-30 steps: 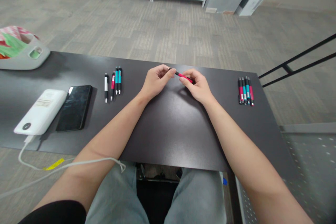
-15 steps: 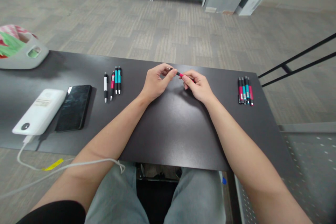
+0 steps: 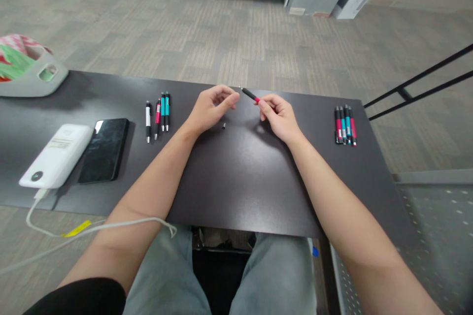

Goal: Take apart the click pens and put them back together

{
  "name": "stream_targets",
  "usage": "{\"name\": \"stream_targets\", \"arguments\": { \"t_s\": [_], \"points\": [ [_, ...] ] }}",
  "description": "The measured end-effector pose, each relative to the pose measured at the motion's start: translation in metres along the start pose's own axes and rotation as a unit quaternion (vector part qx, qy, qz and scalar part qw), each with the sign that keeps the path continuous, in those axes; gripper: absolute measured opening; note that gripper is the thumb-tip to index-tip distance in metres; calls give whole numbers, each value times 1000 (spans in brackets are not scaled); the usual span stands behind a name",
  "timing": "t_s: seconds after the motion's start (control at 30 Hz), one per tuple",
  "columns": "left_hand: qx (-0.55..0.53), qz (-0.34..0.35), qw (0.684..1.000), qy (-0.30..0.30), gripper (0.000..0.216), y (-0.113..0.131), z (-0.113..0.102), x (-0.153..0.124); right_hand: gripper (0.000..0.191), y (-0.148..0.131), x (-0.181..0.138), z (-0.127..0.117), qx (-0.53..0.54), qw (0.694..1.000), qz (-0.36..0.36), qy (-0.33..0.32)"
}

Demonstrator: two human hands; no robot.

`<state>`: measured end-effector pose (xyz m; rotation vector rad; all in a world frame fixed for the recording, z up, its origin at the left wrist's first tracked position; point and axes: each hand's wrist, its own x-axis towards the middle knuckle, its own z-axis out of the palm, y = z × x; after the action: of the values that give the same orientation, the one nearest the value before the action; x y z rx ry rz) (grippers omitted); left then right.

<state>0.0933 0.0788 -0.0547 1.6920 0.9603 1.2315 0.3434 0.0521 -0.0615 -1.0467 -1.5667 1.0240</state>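
My right hand (image 3: 278,115) grips a pen (image 3: 250,94) with a red barrel and black grip, its front end pointing up and left. The silver cone is off that end, and something thin and pale shows there. To the left, my left hand (image 3: 215,106) holds nothing I can see; its fingers are curled, with the thumb apart from them. Just below it on the dark table (image 3: 244,172) lies a small silver pen tip (image 3: 223,126). One white pen (image 3: 148,120), one red pen (image 3: 157,118) and two teal pens (image 3: 165,110) lie left of my left hand.
Several red and teal pens (image 3: 345,125) sit in a row near the table's right edge. On the left are a black phone (image 3: 104,151), a white power bank (image 3: 55,155) with a cable (image 3: 121,225) crossing by my left forearm, and a white basket (image 3: 33,86) of cloths.
My left hand has moved left, away from the pen. A silver tip now lies on the table below it, and the pen's end is bare. My right hand still grips the pen.
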Motion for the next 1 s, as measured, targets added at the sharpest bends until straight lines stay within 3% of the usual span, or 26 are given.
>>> {"name": "stream_targets", "arguments": {
  "t_s": [0.07, 0.2, 0.37, 0.63, 0.87, 1.0],
  "points": [
    [17, -38, 999, -30, 65, -2, -18, 1, 74, 3, 2, -2, -3, 1000, -9, 23],
    [103, -100, 976, -164, 50, -2, -45, 1, 71, 8, 6, -4, -6, 999, -11, 31],
    [173, -68, 957, -223, 42, -1, -50, 1, 72, 9, 6, -2, 3, 999, -20, 28],
    [190, -53, 957, -212, 42, -2, -45, 0, 71, 6, 4, -2, 5, 999, -26, 23],
    [308, -50, 940, -136, 31, -6, -29, 2, 72, 9, 4, 0, -19, 999, -24, 15],
    [196, -49, 976, -81, 31, -16, -25, 2, 69, 9, 3, 2, -28, 999, -18, 12]
  ]
}}
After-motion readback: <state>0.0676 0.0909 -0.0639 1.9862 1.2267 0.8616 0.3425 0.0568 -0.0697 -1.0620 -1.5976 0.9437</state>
